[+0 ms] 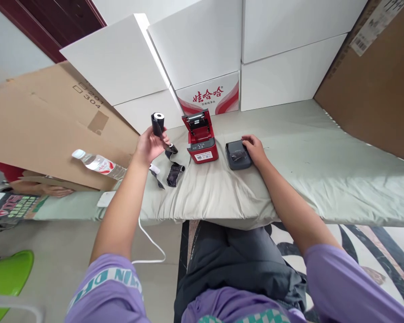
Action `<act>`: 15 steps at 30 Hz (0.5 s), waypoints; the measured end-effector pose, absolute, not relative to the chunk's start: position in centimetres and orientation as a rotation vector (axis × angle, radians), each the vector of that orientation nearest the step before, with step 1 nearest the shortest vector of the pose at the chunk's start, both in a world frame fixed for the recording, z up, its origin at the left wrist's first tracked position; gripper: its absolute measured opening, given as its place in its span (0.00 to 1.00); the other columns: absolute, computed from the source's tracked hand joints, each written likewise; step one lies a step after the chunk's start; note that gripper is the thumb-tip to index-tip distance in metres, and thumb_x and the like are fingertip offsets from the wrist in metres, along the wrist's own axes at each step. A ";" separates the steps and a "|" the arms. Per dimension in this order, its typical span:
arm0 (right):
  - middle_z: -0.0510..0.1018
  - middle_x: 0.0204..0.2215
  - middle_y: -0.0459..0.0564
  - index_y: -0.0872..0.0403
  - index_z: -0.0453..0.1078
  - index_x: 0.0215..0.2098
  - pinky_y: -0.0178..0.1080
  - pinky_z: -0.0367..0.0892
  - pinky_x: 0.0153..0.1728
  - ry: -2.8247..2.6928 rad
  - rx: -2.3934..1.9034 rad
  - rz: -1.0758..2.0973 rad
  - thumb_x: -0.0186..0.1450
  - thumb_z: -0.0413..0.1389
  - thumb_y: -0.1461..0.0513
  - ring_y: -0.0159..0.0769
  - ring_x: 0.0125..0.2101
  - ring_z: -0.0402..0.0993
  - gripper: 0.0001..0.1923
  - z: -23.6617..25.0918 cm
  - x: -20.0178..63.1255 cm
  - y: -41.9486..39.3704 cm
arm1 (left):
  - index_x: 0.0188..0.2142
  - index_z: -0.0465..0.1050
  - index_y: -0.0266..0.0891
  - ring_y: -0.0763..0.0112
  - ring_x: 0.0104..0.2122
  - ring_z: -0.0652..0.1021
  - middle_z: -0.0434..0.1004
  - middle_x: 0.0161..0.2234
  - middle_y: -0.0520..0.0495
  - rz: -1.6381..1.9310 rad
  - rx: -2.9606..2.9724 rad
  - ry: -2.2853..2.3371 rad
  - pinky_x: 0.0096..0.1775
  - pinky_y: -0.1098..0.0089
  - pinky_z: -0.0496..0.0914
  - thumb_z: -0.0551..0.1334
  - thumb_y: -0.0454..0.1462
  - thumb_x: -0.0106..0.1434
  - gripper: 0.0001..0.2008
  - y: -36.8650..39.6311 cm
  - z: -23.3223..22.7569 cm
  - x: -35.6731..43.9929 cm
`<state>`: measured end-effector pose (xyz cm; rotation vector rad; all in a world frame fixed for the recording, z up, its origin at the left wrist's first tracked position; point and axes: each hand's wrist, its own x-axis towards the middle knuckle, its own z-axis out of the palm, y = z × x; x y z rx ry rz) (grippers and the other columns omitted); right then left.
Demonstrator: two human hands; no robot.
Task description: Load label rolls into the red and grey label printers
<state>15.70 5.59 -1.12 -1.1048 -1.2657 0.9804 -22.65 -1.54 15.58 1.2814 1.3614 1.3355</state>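
My left hand (151,144) is raised over the table, its fingers closed round a black paper roll (157,124) with a white core. Below it, several smaller black rolls (175,174) lie partly unwound on the cloth. In the middle stands a red and black label printer (203,146), its lid tipped up and its inside exposed. My right hand (255,149) is closed against the right side of a small dark grey box-shaped device (237,155), fingers curled at its far corner. Something dark and shiny lies across the device's top.
White cartons (202,45) are stacked along the back. Brown cardboard (54,121) stands at the left, a large brown box (373,80) at the right. A water bottle (99,164) leans near my left forearm. A white cable (155,242) hangs down. Another person's hand (57,190) shows at far left.
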 end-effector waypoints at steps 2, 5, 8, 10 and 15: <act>0.83 0.44 0.53 0.49 0.73 0.41 0.57 0.68 0.64 -1.261 -1.103 0.983 0.56 0.58 0.54 0.49 0.50 0.78 0.16 -1.1 15.7 5.5 | 0.37 0.75 0.42 0.65 0.30 0.76 0.73 0.28 0.46 1.329 1.211 1.246 0.34 0.63 0.71 0.64 0.58 0.63 0.22 -1.6 15.3 -21.4; 0.83 0.45 0.53 0.49 0.74 0.41 0.57 0.68 0.64 -1.260 -1.102 0.989 0.56 0.58 0.54 0.49 0.50 0.79 0.16 -0.9 15.7 5.3 | 0.38 0.77 0.41 0.63 0.34 0.80 0.79 0.32 0.43 1.333 1.178 1.180 0.36 0.63 0.74 0.65 0.54 0.62 0.19 -1.4 14.8 -19.9; 0.84 0.45 0.53 0.49 0.74 0.42 0.57 0.68 0.64 -1.263 -1.113 0.991 0.57 0.58 0.54 0.48 0.50 0.78 0.16 -0.8 15.7 5.2 | 0.40 0.77 0.41 0.60 0.40 0.83 0.82 0.36 0.44 1.344 1.184 1.122 0.42 0.61 0.78 0.67 0.45 0.57 0.14 -1.2 14.3 -18.9; 0.84 0.45 0.53 0.49 0.74 0.42 0.57 0.68 0.64 -1.256 -1.114 0.996 0.56 0.58 0.54 0.48 0.50 0.78 0.16 -0.8 15.7 5.2 | 0.41 0.77 0.42 0.59 0.43 0.84 0.83 0.38 0.46 1.324 1.209 1.096 0.47 0.60 0.78 0.68 0.40 0.53 0.15 -1.1 13.9 -18.4; 0.83 0.45 0.52 0.49 0.73 0.42 0.55 0.68 0.63 -1.261 -1.116 1.001 0.57 0.58 0.53 0.48 0.50 0.78 0.16 -1.0 15.6 5.4 | 0.41 0.76 0.42 0.58 0.45 0.83 0.84 0.42 0.46 1.255 1.251 1.103 0.52 0.56 0.77 0.73 0.35 0.44 0.22 -0.6 12.8 -17.0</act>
